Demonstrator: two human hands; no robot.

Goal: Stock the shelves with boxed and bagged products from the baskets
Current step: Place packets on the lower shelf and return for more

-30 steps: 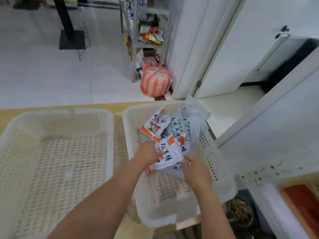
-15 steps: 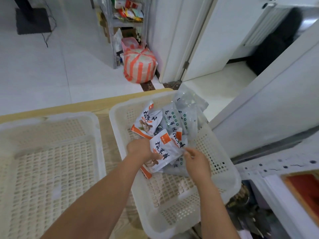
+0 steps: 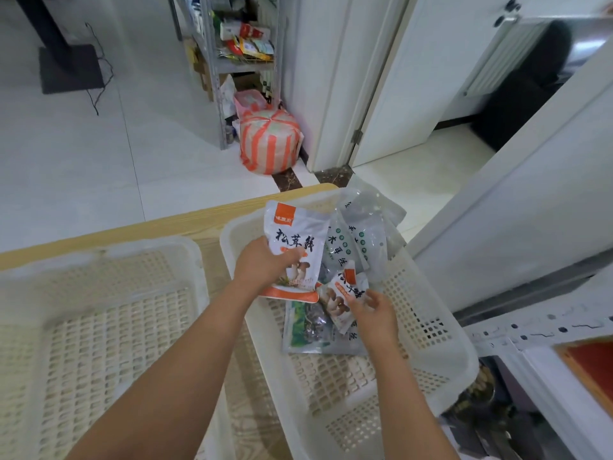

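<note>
- Wooden table (image 3: 166, 234) holds a left basket (image 3: 109, 252) and, at three o'clock, a right basket (image 3: 431, 320);
- left hand (image 3: 265, 263), fingers curled, grips an upright mushroom bag (image 3: 295, 234) above the right basket;
- right hand (image 3: 376, 313) seemingly pinches a smaller bag (image 3: 341, 297) at four o'clock of it.

Wooden table (image 3: 166, 230) bearing left basket (image 3: 99, 257), right basket (image 3: 461, 353).

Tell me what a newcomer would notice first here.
The left hand grips a white mushroom bag with orange trim, held upright over the right-hand white basket. Beside it, the right hand pinches a smaller bag of the same kind above the grey packets lying in that basket. Farther back, an orange-striped sack sits on the floor by the metal shelf.
</note>
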